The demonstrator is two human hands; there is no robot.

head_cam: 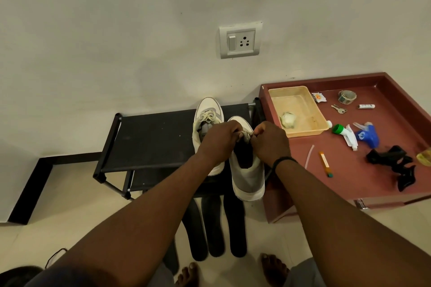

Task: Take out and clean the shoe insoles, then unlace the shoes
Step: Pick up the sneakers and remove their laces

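Note:
Two white and grey sneakers stand on a black shoe rack [151, 137]. The far shoe [208, 113] keeps its laces tied in a bow. The near shoe [248, 175] has its heel toward me and its dark opening showing. My left hand [220, 141] and my right hand [270, 140] meet over its tongue, and both pinch the pale lace [245, 135] between fingertips. Several dark insoles [214, 228] lean against the rack's front, their ends on the floor.
A maroon table [349, 170] stands to the right with a beige tray [310, 109] holding a crumpled cloth [288, 119], a blue spray head [367, 137], keys, tape and a black object. A wall socket [240, 42] is above. My bare feet show at the bottom.

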